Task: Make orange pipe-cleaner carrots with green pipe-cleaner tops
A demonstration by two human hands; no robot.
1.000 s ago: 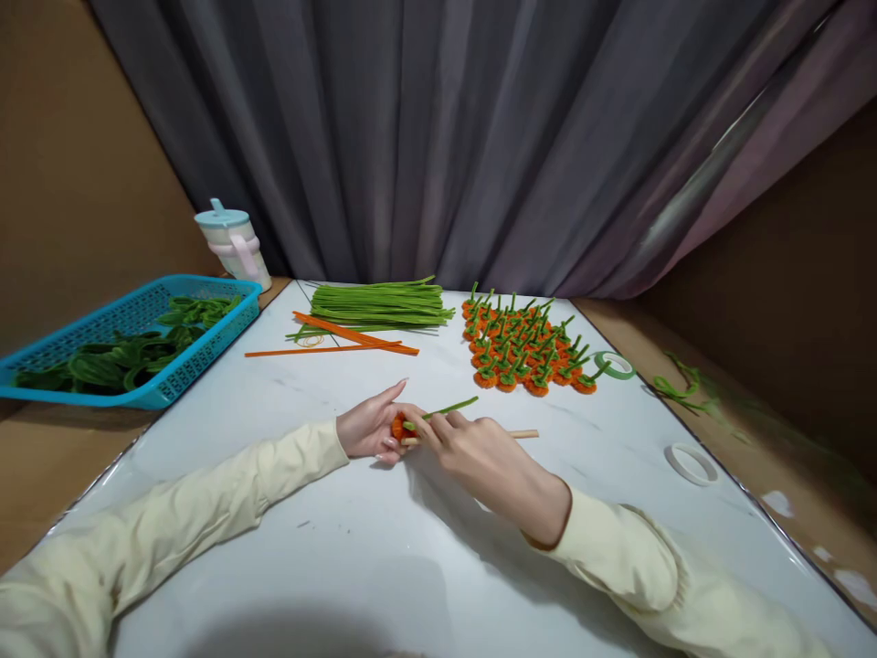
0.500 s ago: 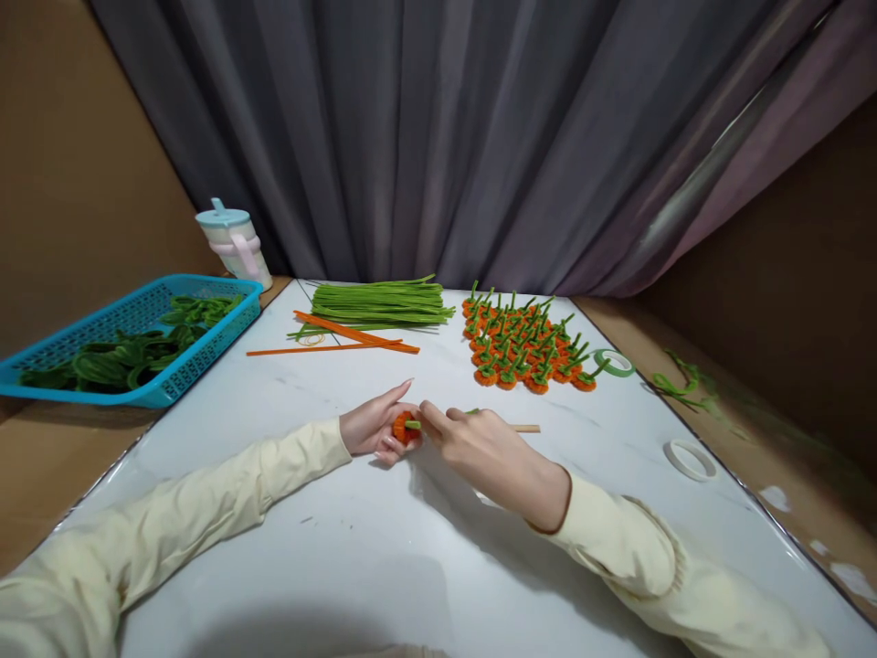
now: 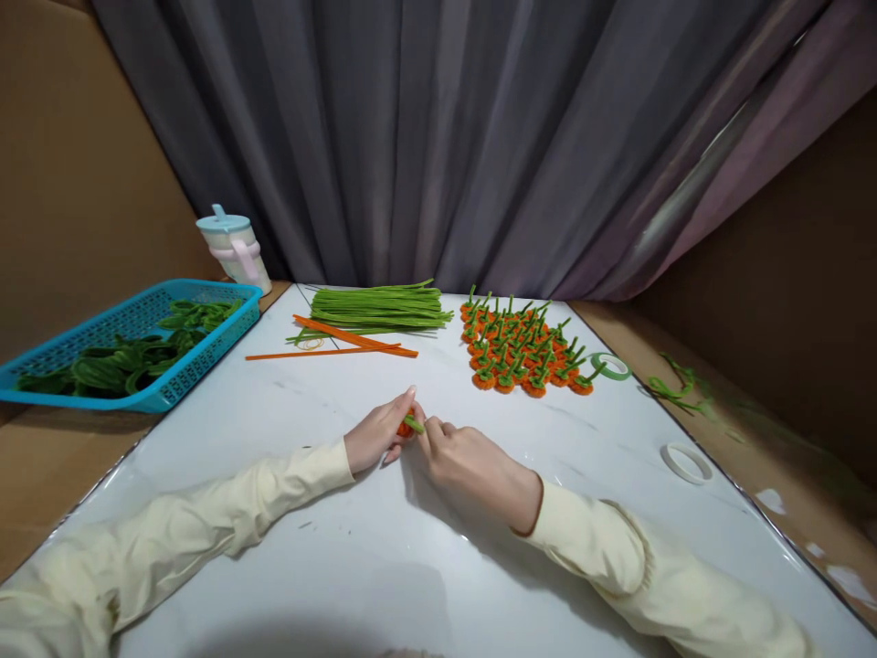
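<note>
A small orange fuzzy piece point(image 3: 405, 427) with a green stem point(image 3: 415, 424) is held in my left hand point(image 3: 379, 431), whose fingers are closed round it. Close against it on the right is my right hand point(image 3: 472, 464), fingers curled and pinched at the tip of the green stem. Its palm faces down, so whatever else lies inside it is hidden. Behind my hands, rows of finished orange pieces with green stems point(image 3: 533, 387) stand on the white table point(image 3: 329, 585).
Green pipe cleaners point(image 3: 376, 308) and orange ones point(image 3: 322, 352) lie at the back. At left are a blue basket point(image 3: 161, 395) of green leaf shapes point(image 3: 102, 370) and a lidded cup point(image 3: 237, 251). Green tape point(image 3: 611, 366) and white tape point(image 3: 687, 464) lie at right.
My left hand has turned and closed more round the orange piece. My right hand has shifted slightly left, and the tan stick that showed behind it is out of sight.
</note>
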